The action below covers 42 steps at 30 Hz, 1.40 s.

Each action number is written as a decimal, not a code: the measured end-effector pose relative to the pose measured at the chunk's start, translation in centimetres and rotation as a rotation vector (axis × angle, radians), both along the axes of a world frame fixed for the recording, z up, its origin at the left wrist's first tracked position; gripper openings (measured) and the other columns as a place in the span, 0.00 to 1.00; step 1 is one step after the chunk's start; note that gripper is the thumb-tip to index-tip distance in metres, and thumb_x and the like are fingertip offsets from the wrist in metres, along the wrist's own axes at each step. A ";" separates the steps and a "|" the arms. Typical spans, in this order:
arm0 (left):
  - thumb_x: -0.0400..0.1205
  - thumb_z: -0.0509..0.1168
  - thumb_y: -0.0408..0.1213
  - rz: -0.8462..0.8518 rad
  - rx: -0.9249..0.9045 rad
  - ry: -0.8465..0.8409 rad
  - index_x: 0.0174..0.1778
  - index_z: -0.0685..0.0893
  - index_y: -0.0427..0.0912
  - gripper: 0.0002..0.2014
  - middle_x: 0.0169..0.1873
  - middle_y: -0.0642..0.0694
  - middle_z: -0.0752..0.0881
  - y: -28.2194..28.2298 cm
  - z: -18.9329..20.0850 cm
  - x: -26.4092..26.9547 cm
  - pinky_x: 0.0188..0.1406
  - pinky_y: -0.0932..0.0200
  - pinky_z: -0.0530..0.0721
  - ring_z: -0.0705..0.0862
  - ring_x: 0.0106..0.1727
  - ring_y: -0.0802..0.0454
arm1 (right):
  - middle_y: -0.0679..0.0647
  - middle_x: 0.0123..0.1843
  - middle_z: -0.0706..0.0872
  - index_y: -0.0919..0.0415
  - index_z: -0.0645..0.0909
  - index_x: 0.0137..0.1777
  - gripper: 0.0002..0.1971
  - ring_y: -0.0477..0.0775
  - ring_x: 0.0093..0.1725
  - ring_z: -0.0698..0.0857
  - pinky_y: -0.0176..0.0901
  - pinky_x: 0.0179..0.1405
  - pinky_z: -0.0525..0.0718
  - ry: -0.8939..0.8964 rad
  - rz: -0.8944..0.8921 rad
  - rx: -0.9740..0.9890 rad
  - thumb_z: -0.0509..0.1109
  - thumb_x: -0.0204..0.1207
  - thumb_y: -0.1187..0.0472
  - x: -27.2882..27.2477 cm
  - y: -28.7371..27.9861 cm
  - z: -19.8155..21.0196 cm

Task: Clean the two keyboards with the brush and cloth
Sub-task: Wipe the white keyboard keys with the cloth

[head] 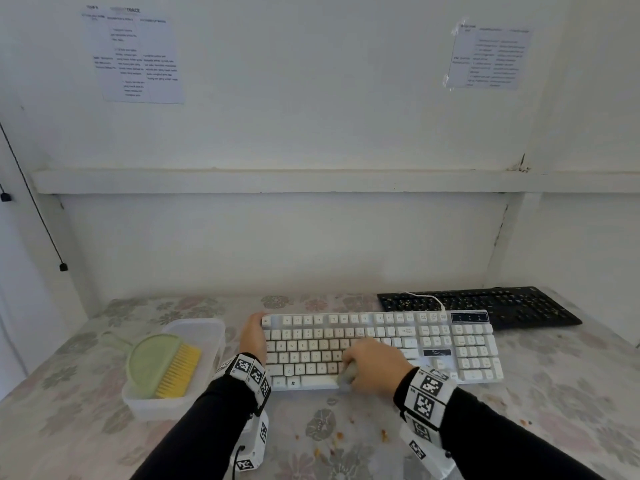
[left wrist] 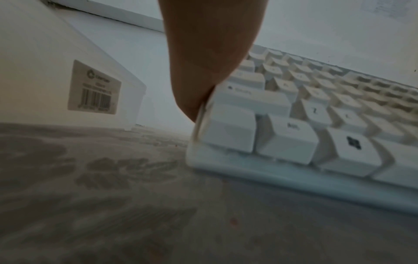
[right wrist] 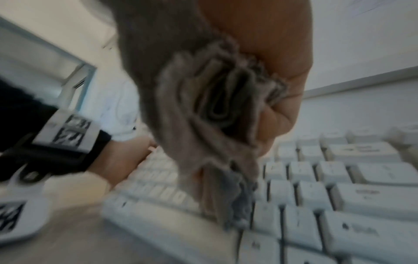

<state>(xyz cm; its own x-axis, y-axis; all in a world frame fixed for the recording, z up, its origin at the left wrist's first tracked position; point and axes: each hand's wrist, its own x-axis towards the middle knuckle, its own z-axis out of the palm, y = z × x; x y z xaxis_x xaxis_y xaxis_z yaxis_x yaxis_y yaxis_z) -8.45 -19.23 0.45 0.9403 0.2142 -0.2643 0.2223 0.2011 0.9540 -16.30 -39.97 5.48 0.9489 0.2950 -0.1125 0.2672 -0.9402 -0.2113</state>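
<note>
A white keyboard (head: 398,341) lies across the middle of the table, and a black keyboard (head: 485,306) lies behind it to the right. My right hand (head: 377,367) grips a bunched grey cloth (right wrist: 214,110) and presses it on the white keys near the space bar. My left hand (head: 254,336) rests flat against the white keyboard's left end (left wrist: 199,125), fingers straight. The yellow-bristled brush (head: 178,370) with a green handle lies in a clear tub (head: 207,327) to the left.
Brown crumbs (head: 337,436) are scattered on the floral tablecloth (head: 104,427) in front of the white keyboard. A white cable (head: 429,299) runs over the black keyboard. A white wall with a ledge (head: 242,181) stands behind the table.
</note>
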 end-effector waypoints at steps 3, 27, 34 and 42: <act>0.82 0.52 0.48 0.006 0.006 0.018 0.25 0.72 0.46 0.20 0.21 0.43 0.75 -0.1 0.1 -0.1 0.28 0.59 0.78 0.79 0.22 0.46 | 0.48 0.53 0.78 0.52 0.79 0.49 0.04 0.46 0.48 0.80 0.37 0.46 0.83 -0.183 -0.070 0.120 0.65 0.77 0.56 1.0 -1.5 1.7; 0.86 0.50 0.47 0.083 0.029 0.065 0.26 0.73 0.44 0.23 0.11 0.47 0.78 -0.5 0.2 0.2 0.28 0.59 0.77 0.79 0.15 0.49 | 0.48 0.54 0.75 0.53 0.76 0.50 0.03 0.46 0.47 0.81 0.40 0.51 0.85 -0.202 -0.283 0.141 0.65 0.78 0.56 0.4 -9.0 1.0; 0.87 0.49 0.50 0.102 0.020 0.072 0.29 0.75 0.42 0.24 0.12 0.47 0.79 -0.7 0.2 0.3 0.29 0.59 0.78 0.81 0.22 0.46 | 0.50 0.47 0.81 0.51 0.74 0.31 0.11 0.52 0.49 0.82 0.40 0.44 0.81 0.250 -0.272 -0.009 0.64 0.67 0.68 -1.8 -10.3 -0.4; 0.86 0.50 0.51 0.058 0.087 0.100 0.36 0.80 0.40 0.23 0.32 0.37 0.84 -0.9 0.3 0.4 0.54 0.47 0.84 0.85 0.40 0.40 | 0.50 0.46 0.81 0.52 0.76 0.35 0.11 0.50 0.45 0.82 0.37 0.37 0.79 0.089 -0.435 0.049 0.64 0.69 0.71 -1.1 -13.2 1.6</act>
<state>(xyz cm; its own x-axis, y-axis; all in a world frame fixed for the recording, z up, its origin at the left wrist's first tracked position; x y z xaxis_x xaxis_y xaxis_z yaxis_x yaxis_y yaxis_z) -8.02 -20.10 0.75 0.8956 0.2936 -0.3341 0.3077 0.1334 0.9421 -17.37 -53.16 7.09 0.9731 -0.1222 -0.1952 -0.1718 -0.9496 -0.2622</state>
